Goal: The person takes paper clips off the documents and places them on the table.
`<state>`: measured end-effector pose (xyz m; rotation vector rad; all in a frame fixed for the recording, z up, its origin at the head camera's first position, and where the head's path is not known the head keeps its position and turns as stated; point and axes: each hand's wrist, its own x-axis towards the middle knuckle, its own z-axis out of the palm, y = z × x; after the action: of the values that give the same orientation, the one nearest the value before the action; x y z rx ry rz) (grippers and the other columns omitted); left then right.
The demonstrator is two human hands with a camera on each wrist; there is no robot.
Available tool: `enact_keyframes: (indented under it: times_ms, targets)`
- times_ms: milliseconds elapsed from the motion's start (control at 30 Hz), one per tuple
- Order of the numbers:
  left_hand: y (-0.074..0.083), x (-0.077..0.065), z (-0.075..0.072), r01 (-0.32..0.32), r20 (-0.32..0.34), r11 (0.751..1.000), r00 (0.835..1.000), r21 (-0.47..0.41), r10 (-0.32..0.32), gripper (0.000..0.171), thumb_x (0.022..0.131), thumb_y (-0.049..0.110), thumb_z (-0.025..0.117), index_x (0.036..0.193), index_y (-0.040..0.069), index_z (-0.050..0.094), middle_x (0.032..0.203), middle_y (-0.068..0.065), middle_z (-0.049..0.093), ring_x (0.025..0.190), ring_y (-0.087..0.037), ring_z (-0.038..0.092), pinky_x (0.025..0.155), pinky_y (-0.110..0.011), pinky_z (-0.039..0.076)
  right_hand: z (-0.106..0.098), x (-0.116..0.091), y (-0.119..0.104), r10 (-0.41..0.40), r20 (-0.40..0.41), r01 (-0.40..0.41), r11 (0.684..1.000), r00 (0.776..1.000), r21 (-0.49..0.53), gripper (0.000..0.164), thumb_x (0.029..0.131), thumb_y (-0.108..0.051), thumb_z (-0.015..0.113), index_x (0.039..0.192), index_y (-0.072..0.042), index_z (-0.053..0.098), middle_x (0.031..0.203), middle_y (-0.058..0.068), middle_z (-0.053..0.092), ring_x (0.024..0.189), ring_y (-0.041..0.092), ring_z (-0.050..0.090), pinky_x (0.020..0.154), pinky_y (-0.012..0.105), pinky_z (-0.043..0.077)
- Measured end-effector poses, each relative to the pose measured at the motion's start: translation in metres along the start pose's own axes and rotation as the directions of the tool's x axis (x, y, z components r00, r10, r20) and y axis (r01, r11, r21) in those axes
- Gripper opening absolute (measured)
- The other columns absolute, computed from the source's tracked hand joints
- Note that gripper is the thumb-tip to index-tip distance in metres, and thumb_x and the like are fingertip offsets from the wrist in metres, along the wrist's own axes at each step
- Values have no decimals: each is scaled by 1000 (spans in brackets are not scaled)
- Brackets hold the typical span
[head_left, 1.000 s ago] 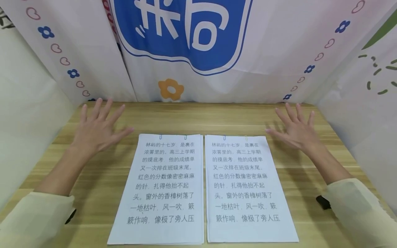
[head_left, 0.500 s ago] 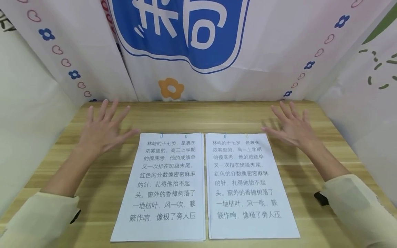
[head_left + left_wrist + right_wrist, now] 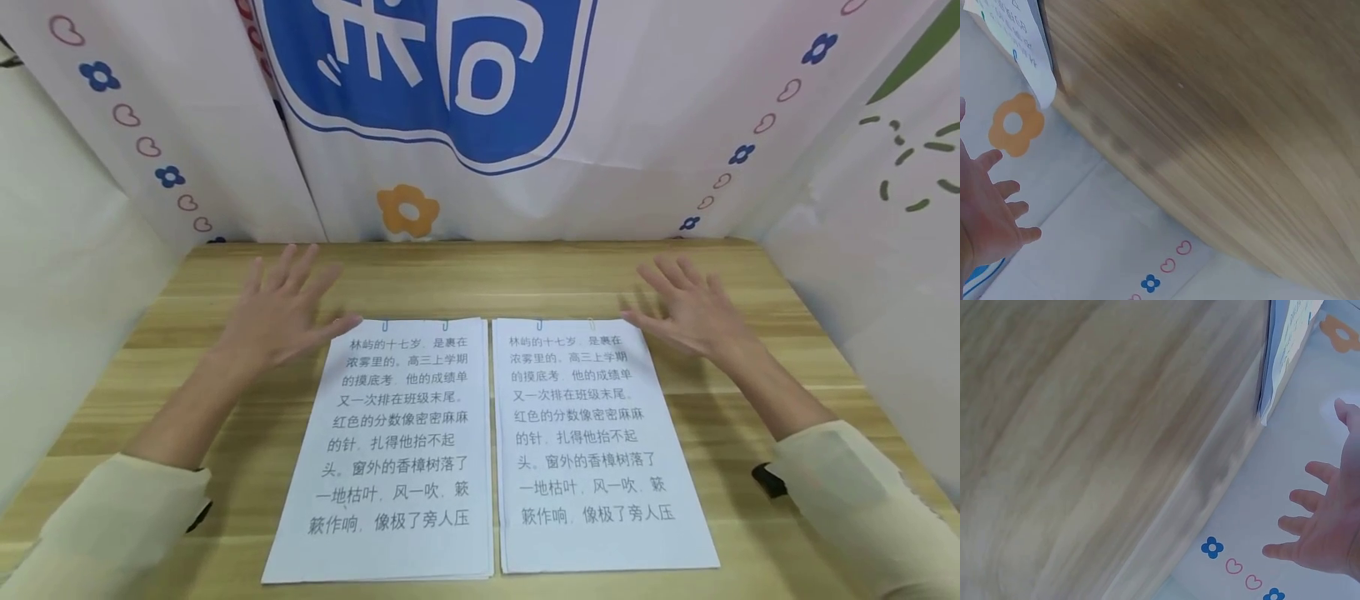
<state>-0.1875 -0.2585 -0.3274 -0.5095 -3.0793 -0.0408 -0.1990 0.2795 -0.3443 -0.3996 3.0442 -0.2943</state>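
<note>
Two stacks of printed paper lie side by side on the wooden table, a narrow gap between them: the left stack (image 3: 397, 450) and the right stack (image 3: 592, 450). Paper clips (image 3: 385, 326) sit along their top edges. My left hand (image 3: 281, 312), fingers spread, hovers by the left stack's upper left corner, the thumb overlapping that corner in the head view. Likewise my right hand (image 3: 686, 308) is spread above the table by the right stack's upper right corner, its thumb over the paper's edge. Neither hand holds anything. Both wrist views show the fingers apart, off the table.
The wooden table (image 3: 585, 275) ends at a white cloth backdrop (image 3: 645, 125) with a blue printed emblem and an orange flower. White cloth sides (image 3: 60, 250) stand at left and right. Black straps show under both sleeves (image 3: 127, 525).
Both hands have moved inward toward the stacks, the left one farther, and their thumbs now overlap the outer top corners of the paper. The stacks have stayed in place on the table.
</note>
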Motion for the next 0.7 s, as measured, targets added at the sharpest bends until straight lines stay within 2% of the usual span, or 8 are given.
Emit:
enact_keyframes:
  times_ms: [333, 533, 700]
  targets:
    - [12, 4, 2, -71, 0, 997, 997, -18, 71, 86, 99, 61, 55, 161, 5, 32, 168, -28, 15, 155, -49, 11, 120, -72, 5, 4, 1, -18, -59, -47, 60, 998, 997, 9, 81, 100, -58, 57, 159, -7, 38, 162, 27, 33, 149, 50, 30, 116, 71, 24]
    - [16, 2, 3, -95, -26, 991, 995, -94, 93, 78, 99, 49, 64, 157, 4, 38, 162, -31, 30, 149, -51, 26, 119, -70, 19, 6, 4, -34, -66, -47, 71, 991, 997, 113, 73, 100, -51, 63, 155, -7, 45, 158, 25, 42, 145, 48, 38, 114, 70, 30]
    - [18, 3, 4, -104, -38, 983, 994, -148, 100, 71, 98, 38, 70, 153, 2, 45, 157, -31, 40, 143, -53, 38, 115, -69, 29, 8, 10, -49, -73, -22, 76, 976, 997, 203, 67, 100, -43, 65, 154, -6, 47, 157, 22, 45, 146, 46, 38, 116, 66, 30]
